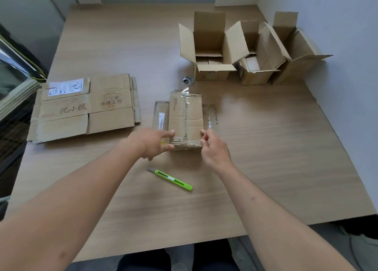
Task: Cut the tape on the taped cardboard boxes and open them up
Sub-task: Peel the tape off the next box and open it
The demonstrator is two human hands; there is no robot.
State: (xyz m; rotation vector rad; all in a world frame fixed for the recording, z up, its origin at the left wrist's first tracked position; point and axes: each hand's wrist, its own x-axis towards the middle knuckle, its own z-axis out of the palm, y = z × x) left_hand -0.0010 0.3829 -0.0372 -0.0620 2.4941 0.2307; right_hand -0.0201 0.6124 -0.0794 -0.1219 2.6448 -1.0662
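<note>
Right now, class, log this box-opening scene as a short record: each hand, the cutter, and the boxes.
left hand: grips the left edge of the small taped cardboard box
right hand: pinches that box's right edge
green utility knife: lies on the table, untouched, nearer the person than the box
opened boxes: three, far right, flaps up
flattened cartons: stacked at left

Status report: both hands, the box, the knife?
Left hand and right hand grip small taped box by its sides. Green knife lies on table, untouched. Nothing blocking.
</note>
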